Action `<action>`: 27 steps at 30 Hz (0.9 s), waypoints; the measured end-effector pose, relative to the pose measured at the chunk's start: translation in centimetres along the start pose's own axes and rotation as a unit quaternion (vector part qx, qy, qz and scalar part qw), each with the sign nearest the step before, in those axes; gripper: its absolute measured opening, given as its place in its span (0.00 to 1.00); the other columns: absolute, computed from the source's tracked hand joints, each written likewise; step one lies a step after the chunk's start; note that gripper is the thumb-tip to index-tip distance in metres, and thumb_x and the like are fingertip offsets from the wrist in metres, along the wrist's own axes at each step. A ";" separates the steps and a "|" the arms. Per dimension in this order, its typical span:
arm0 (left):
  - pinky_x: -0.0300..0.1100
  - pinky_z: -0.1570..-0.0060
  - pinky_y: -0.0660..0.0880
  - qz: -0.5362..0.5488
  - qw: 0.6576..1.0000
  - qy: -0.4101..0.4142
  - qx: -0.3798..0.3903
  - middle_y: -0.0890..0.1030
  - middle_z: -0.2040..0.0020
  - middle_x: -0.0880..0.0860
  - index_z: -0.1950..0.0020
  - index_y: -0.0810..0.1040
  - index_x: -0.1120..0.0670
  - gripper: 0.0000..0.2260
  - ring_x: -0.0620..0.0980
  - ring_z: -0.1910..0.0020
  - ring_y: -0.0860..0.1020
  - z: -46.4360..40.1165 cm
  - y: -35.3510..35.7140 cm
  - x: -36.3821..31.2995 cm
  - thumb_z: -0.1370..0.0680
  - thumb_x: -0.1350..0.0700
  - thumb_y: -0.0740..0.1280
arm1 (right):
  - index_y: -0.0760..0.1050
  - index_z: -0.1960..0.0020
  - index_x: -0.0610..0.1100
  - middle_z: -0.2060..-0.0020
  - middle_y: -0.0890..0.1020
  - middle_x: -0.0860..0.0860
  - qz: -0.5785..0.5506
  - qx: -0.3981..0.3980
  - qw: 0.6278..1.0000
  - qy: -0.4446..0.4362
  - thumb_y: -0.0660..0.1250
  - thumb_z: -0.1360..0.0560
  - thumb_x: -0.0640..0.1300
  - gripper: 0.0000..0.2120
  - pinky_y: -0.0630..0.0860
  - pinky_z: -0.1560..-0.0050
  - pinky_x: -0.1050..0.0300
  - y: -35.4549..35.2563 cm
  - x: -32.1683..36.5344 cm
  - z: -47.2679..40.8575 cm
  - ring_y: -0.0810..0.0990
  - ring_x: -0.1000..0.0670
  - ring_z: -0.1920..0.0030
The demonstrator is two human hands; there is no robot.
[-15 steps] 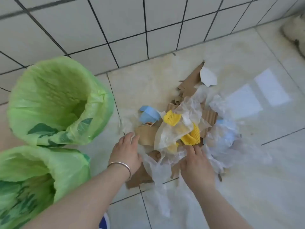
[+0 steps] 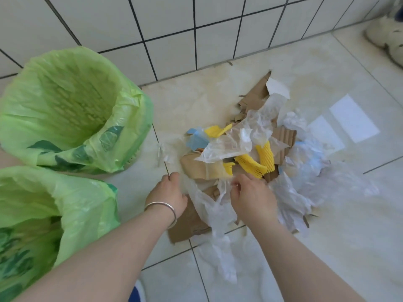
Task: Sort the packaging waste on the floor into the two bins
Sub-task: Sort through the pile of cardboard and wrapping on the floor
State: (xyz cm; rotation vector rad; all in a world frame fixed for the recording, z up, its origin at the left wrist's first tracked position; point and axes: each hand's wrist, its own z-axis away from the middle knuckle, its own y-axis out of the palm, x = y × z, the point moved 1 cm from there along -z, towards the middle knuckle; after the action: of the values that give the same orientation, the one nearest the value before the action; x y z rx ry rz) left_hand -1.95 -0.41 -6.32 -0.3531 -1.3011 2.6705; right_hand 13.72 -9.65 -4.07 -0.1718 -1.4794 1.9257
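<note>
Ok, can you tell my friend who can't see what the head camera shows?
Two hands, left hand and right hand, grip clear plastic in a floor pile of cardboard and yellow foam, beside two green-lined bins.

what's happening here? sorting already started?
A person crouches over a pile of packaging waste on the tiled floor: torn cardboard, clear plastic film, yellow foam netting and blue scraps. Both hands are at the near edge of the pile. The left hand has its fingers curled on thin clear film, and the right hand pinches a strip of clear film. The two green-lined bins stand to the left; the far one looks empty, and nothing has been lifted towards them yet.
</note>
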 end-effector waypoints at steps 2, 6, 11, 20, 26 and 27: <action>0.48 0.41 0.70 -0.011 1.000 -0.014 0.023 0.69 0.35 0.58 0.32 0.62 0.56 0.22 0.57 0.36 0.72 0.6 0.9 0.7 0.24 0.55 0.62 | 0.76 0.46 0.46 0.50 0.80 0.48 0.005 0.028 1.000 0.007 0.54 0.22 0.46 0.13 0.65 0.62 0.58 0.4 -0.2 0.9 0.77 0.45 0.50; 0.48 0.43 0.71 -0.078 0.995 -0.028 0.047 0.71 0.36 0.58 0.35 0.65 0.57 0.18 0.58 0.37 0.72 1.7 1.9 2.1 0.24 0.57 0.60 | 0.76 0.46 0.45 0.51 0.81 0.48 0.000 0.037 0.999 0.027 0.55 0.22 0.45 0.13 0.65 0.62 0.58 1.0 -0.7 2.5 0.77 0.45 0.51; 0.48 0.42 0.70 -0.181 0.982 0.028 0.051 0.68 0.35 0.54 0.33 0.66 0.54 0.21 0.54 0.33 0.66 2.1 2.8 2.5 0.24 0.50 0.62 | 0.75 0.42 0.48 0.46 0.79 0.49 -0.037 0.055 0.996 0.064 0.55 0.22 0.42 0.14 0.70 0.57 0.57 1.8 -0.9 4.7 0.77 0.46 0.47; 0.47 0.40 0.68 -0.068 0.994 0.079 0.014 0.63 0.32 0.51 0.29 0.59 0.49 0.37 0.52 0.33 0.64 1.4 6.2 1.5 0.32 0.42 0.71 | 0.77 0.45 0.43 0.52 0.78 0.47 0.015 -0.064 0.997 -0.034 0.63 0.29 0.31 0.16 0.68 0.60 0.56 3.5 0.3 3.0 0.76 0.43 0.50; 0.47 0.41 0.67 -0.084 0.989 0.114 -0.043 0.62 0.33 0.50 0.27 0.53 0.47 0.43 0.53 0.35 0.64 0.6 7.4 1.4 0.35 0.42 0.73 | 0.64 0.29 0.50 0.31 0.68 0.51 0.154 0.060 0.970 -0.180 0.59 0.27 0.40 0.26 0.55 0.28 0.48 5.6 0.9 1.5 0.61 0.44 0.28; 0.46 0.41 0.67 -0.089 0.989 0.111 -0.041 0.63 0.34 0.50 0.27 0.53 0.46 0.44 0.54 0.36 0.64 0.4 7.3 1.5 0.36 0.41 0.73 | 0.59 0.27 0.51 0.28 0.64 0.52 0.177 0.077 0.964 -0.181 0.56 0.25 0.42 0.26 0.45 0.25 0.47 5.6 0.7 1.2 0.54 0.45 0.26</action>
State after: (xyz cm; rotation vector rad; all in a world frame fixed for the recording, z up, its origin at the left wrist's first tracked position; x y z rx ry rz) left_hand -3.70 -4.89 -12.06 -0.5027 -1.3080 2.3604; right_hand 10.18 -10.81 -8.49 -0.0123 -1.6035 2.4553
